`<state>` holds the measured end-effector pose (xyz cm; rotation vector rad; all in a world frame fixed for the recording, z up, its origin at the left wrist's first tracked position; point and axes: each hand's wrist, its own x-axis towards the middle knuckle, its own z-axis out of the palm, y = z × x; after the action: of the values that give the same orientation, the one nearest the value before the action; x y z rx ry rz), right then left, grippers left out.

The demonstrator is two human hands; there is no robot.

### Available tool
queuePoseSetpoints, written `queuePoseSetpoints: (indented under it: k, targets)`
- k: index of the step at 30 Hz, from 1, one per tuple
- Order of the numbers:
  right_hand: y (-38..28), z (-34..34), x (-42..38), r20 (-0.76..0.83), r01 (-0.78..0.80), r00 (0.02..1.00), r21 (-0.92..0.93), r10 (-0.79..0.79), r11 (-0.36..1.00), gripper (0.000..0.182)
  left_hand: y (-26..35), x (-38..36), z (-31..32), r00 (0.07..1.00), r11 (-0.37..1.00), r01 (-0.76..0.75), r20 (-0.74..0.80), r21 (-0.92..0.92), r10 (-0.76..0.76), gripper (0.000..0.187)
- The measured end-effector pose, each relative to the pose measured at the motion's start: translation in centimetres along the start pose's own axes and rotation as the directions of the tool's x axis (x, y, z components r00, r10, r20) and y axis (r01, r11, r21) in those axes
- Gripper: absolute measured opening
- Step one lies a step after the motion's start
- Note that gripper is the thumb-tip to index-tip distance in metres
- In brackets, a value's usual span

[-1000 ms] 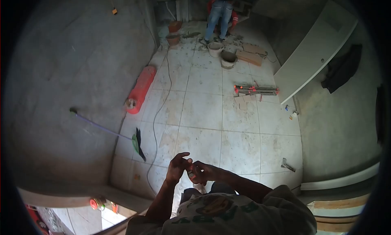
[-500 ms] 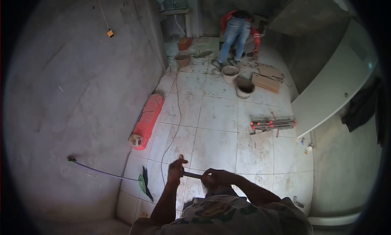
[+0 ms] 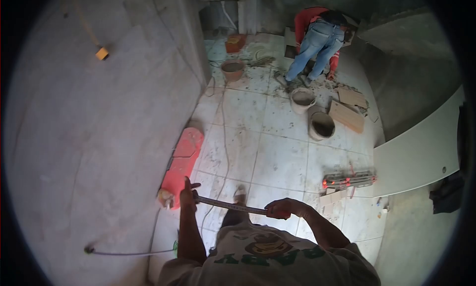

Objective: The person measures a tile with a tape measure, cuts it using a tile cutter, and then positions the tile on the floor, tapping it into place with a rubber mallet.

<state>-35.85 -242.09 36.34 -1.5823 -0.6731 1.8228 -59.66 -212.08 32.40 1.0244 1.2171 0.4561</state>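
A thin strip like a measuring tape (image 3: pixel 233 205) stretches between my two hands above the tiled floor. My left hand (image 3: pixel 188 192) pinches its left end, with a finger or two sticking out. My right hand (image 3: pixel 281 208) is wrapped round a reddish tape case at the strip's right end. Below the strip one of my feet (image 3: pixel 240 194) shows on the tiles. Just beyond my left hand lies a long red case (image 3: pixel 184 159) along the left wall.
A co-worker (image 3: pixel 317 40) bends over at the back near two buckets (image 3: pixel 303 100) (image 3: pixel 322 126) and cardboard-like boards (image 3: pixel 346 116). A tile cutter (image 3: pixel 349 180) lies at the right, by a white panel (image 3: pixel 421 152). A cable (image 3: pixel 225 147) crosses the floor (image 3: pixel 280 154).
My hands have moved apart, and a longer stretch of tape shows between them. The view has shifted forward, and one foot has come into sight. The co-worker's posture has changed slightly.
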Motion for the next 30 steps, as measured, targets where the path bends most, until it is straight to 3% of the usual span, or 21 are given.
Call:
queuePoseSetpoints:
  k: [1,5,8,11,13,15,17,20,23,24,26,27,29,30]
  targets:
    - [-0.9,-2.5,-0.3,0.006,0.121,0.992,0.153,-0.123,0.981,0.038,1.9,2.3,1.7,1.0,0.999,0.027,0.005,-0.031,-0.027,0.079]
    - [-7.4,-10.1,-0.5,-0.162,0.108,0.984,0.201,-0.075,0.974,0.043,14.0,11.9,11.9,0.974,0.974,-0.109,0.215,0.198,0.065,0.077]
    - [-11.8,-16.3,0.1,-0.116,0.146,0.978,-0.204,-0.172,0.968,0.052,21.1,18.6,21.0,0.945,0.956,-0.157,0.319,0.247,0.073,0.074]
    - [-13.9,-23.0,2.5,-0.222,0.025,0.973,-0.201,-0.07,0.979,0.051,24.2,25.0,28.1,0.92,0.952,-0.183,0.385,0.245,0.078,0.076]
    - [-13.1,-29.4,5.6,-0.228,0.019,0.972,-0.195,-0.064,0.981,0.051,25.6,30.1,31.1,0.931,0.963,-0.142,0.361,0.229,0.051,0.076]
    - [-14.3,-35.4,7.3,-0.213,-0.02,0.977,-0.04,0.011,0.999,0.048,26.3,34.7,33.3,0.943,0.972,-0.088,0.332,0.22,0.01,0.076]
    - [-15.9,-41.8,9.8,-0.159,0.025,0.987,-0.055,-0.034,0.998,0.044,27.8,40.0,33.9,0.977,0.991,-0.006,0.214,0.136,-0.023,0.076]
    - [-22.4,-50.5,14.0,-0.143,-0.041,0.99,-0.184,0.014,0.982,0.043,33.3,45.2,35.6,0.994,0.999,-0.014,0.11,0.036,0.01,0.073]
    - [-32.8,-57.3,16.9,-0.133,-0.04,0.991,-0.14,0.022,0.989,0.038,36.9,49.8,37.4,0.999,0.997,-0.015,-0.043,-0.069,0.012,0.068]
    - [-33.9,-60.1,18.7,-0.096,-0.034,0.995,-0.002,0.033,0.999,0.038,37.6,51.7,38.2,0.996,0.983,-0.014,-0.09,-0.182,-0.003,0.066]
    - [-35.8,-65.4,22.5,-0.123,-0.015,0.992,0.01,0.016,1.0,0.039,38.4,56.5,39.1,0.994,0.949,0.004,-0.102,-0.316,-0.038,0.059]
    - [-36.8,-67.9,24.5,-0.168,0.014,0.986,0.037,-0.007,0.999,0.04,38.5,59.0,40.0,0.994,0.948,-0.01,-0.11,-0.318,-0.027,0.059]
    - [-38.7,-71.4,28.5,-0.231,0.024,0.973,0.114,0.003,0.993,0.043,39.0,64.3,42.0,0.981,0.956,0.149,-0.087,-0.254,-0.176,0.055]
    - [-39.7,-72.8,30.3,-0.277,0.035,0.96,0.255,0.039,0.966,0.043,39.0,67.0,43.0,0.978,0.952,0.176,-0.065,-0.25,-0.197,0.051]
